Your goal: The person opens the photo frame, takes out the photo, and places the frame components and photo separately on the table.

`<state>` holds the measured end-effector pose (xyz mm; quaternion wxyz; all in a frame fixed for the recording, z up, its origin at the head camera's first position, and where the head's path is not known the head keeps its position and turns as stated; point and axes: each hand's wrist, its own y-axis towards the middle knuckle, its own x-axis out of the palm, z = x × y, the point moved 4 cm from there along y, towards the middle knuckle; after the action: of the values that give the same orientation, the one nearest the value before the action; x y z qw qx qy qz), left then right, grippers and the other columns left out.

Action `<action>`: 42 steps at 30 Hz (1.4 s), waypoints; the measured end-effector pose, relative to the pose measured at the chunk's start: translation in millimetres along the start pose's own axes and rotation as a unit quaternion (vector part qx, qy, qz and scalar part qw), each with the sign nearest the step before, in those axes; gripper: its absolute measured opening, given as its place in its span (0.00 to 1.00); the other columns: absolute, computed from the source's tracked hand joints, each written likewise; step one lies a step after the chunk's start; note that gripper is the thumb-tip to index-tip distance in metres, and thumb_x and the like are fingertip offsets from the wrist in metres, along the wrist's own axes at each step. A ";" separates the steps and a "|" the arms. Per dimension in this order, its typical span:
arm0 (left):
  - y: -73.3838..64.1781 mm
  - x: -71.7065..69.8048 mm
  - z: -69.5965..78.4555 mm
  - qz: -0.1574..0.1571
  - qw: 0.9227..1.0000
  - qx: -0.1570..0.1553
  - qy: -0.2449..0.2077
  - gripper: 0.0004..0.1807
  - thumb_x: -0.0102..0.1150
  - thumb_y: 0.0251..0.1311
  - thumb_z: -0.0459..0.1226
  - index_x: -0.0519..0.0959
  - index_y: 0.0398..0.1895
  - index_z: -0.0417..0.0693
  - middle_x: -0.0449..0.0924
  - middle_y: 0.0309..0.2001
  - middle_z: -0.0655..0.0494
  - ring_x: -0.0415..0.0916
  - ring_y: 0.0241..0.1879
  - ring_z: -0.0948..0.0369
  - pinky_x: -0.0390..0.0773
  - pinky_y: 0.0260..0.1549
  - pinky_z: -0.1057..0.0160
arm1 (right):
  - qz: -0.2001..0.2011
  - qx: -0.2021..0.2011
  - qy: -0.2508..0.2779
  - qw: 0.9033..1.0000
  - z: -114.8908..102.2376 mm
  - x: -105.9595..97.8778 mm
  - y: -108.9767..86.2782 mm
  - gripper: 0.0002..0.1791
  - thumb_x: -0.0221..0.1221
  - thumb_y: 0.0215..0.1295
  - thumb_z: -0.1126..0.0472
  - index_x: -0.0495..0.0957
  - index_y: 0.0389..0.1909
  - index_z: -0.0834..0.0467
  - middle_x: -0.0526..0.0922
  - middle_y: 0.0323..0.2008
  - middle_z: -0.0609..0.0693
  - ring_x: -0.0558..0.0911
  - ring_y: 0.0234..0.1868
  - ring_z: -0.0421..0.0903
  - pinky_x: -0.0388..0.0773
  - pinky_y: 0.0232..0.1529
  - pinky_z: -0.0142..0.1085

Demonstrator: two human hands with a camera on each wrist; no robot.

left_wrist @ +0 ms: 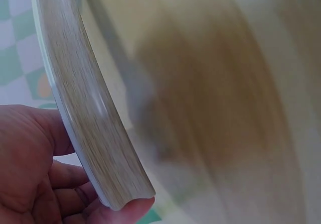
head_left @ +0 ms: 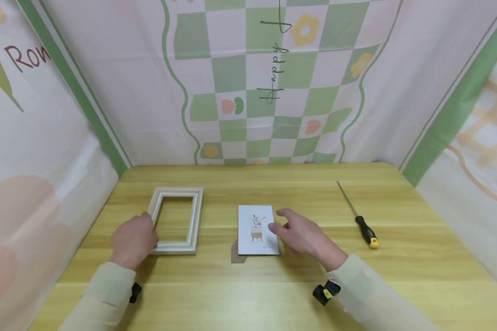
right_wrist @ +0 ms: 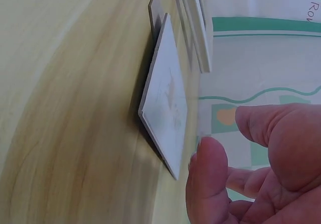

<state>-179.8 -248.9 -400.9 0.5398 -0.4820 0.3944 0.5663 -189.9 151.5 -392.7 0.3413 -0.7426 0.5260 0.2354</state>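
Observation:
On the left of the table lies an empty cream picture frame (head_left: 197,220), its middle opening showing the wood below. My left hand (head_left: 133,241) grips its left side; the left wrist view has thumb and fingers around the wood-grained edge (left_wrist: 90,93). A white backing panel with a potted-plant print (head_left: 248,220) lies in the centre, and a brown stand leg (head_left: 238,256) sticks out beneath its lower left corner. My right hand (head_left: 304,234) hovers at the panel's right edge, thumb and fingers apart. In the right wrist view a gap shows between the fingers (right_wrist: 206,174) and the panel (right_wrist: 168,98).
A screwdriver (head_left: 365,230) with a black and yellow handle lies on the right, its shaft pointing to the back. The wooden table (head_left: 232,299) meets a printed curtain (head_left: 149,115) behind it, and similar cloth hangs on both sides.

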 end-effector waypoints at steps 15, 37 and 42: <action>1.9 4.4 -14.4 -0.030 0.999 -0.016 0.014 0.06 0.55 0.65 0.32 0.75 0.32 0.35 0.77 0.25 0.45 0.77 0.25 0.50 0.77 0.18 0.49 | -0.005 0.012 -0.001 1.000 2.2 3.6 0.6 0.38 0.57 0.76 0.43 0.62 0.79 0.56 0.84 0.54 0.61 0.79 0.18 0.49 0.77 0.28 0.40; -1.5 4.7 -16.6 -0.045 0.998 -0.044 0.017 0.12 0.56 0.69 0.36 0.73 0.39 0.31 0.76 0.30 0.42 0.77 0.27 0.49 0.77 0.19 0.49 | -0.011 0.024 -0.020 0.999 8.6 3.7 6.0 0.37 0.57 0.77 0.44 0.63 0.78 0.58 0.83 0.57 0.62 0.80 0.19 0.49 0.77 0.30 0.40; -3.0 5.2 -16.7 -0.041 0.998 -0.045 0.018 0.15 0.57 0.68 0.38 0.72 0.40 0.30 0.75 0.30 0.42 0.76 0.26 0.49 0.76 0.18 0.50 | -0.012 0.028 -0.022 0.999 10.2 3.9 8.0 0.36 0.57 0.77 0.45 0.63 0.78 0.59 0.83 0.57 0.62 0.80 0.20 0.50 0.76 0.29 0.40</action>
<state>-174.6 -263.5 -409.4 0.5332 -0.5315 0.3582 0.5521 -196.0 155.1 -404.2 0.3762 -0.7339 0.5154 0.2329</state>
